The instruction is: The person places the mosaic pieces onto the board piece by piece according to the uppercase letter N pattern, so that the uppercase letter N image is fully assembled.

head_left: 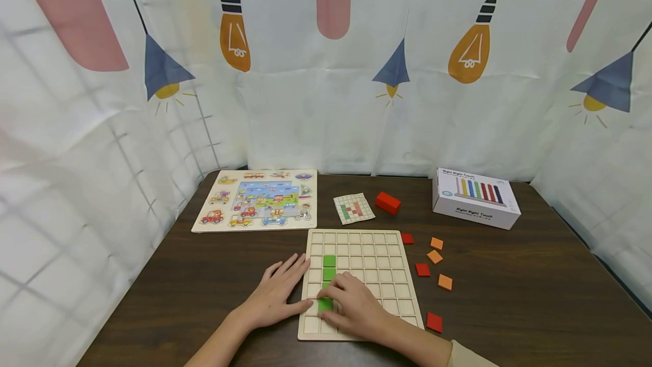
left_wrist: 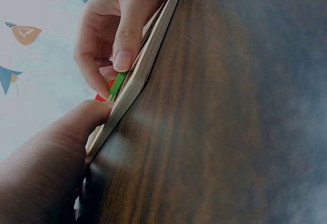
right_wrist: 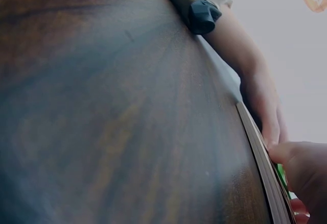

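Note:
A wooden grid board (head_left: 377, 276) lies on the table, with a column of green square tiles (head_left: 329, 261) near its left side. My right hand (head_left: 359, 307) pinches a green tile (head_left: 325, 304) between thumb and fingers at the lower end of that column. In the left wrist view the held green tile (left_wrist: 118, 83) looks tilted against the board. Fingers of the right hand partly cover the tile just above. With fingers extended, my left hand (head_left: 275, 294) rests at the board's left edge, its thumb touching the board beside the held tile.
Red tiles (head_left: 423, 269) and orange tiles (head_left: 445, 282) lie scattered right of the board. Behind it are a patterned grid card (head_left: 354, 208), a red block (head_left: 388, 203), a vehicle picture puzzle (head_left: 209, 200) and a white box (head_left: 471, 217). A printed curtain (head_left: 285, 118) hangs behind the table.

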### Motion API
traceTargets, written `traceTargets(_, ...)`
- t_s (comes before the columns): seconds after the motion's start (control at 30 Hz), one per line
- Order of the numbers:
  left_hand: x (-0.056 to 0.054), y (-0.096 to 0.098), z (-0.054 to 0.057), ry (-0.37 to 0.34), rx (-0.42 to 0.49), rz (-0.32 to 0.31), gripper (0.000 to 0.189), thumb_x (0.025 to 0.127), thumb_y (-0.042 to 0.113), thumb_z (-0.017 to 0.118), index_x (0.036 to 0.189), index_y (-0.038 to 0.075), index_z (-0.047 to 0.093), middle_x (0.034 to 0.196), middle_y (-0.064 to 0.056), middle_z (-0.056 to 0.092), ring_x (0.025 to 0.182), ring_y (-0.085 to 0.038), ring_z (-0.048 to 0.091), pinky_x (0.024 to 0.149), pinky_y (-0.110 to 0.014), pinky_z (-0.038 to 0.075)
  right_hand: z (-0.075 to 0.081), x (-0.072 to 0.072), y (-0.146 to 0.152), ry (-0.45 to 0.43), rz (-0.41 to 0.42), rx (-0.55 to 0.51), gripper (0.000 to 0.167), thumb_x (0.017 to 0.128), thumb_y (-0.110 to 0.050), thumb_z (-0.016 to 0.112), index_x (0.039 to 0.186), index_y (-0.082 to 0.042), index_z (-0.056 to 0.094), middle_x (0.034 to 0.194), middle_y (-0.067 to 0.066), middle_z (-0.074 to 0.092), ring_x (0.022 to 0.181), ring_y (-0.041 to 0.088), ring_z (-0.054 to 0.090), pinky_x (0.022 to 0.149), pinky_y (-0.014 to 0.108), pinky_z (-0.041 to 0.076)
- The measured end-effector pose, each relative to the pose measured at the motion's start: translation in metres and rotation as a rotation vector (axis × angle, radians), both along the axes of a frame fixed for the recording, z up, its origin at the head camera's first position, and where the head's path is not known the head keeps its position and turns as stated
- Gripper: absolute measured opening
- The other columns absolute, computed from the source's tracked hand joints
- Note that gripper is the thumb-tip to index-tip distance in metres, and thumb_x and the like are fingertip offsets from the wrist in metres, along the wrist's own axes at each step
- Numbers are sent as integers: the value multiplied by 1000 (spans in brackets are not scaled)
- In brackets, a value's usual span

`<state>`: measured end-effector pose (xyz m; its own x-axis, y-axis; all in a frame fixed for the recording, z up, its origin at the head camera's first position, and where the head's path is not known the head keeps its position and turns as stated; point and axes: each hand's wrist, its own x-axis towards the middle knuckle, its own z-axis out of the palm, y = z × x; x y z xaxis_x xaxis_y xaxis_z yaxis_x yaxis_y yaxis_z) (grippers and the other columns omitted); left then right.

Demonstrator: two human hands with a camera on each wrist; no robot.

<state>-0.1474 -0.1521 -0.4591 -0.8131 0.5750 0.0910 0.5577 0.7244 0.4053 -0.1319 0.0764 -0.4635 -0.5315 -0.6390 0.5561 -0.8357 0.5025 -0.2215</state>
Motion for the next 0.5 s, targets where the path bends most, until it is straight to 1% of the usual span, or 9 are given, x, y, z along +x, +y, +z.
traceTargets(0.2,0,0,0,-3,-11,3,81,86,63,43,147,13,22,150,-3,22,138,-22,14,102,-50,12,0,-1,1,-11,0,7,22,76,-32,73,94,-21,66,83,-10,51,72,1,39,65,12,30)
traceTargets(0.5,-1,0,0,-11,-17,5,81,86,63,43,147,13,23,150,-3,22,138,-22,13,102,-50,12,0,-1,3,-22,9,11,17,79,-30,69,93,-21,66,84,-11,50,74,2,40,66,14,33)
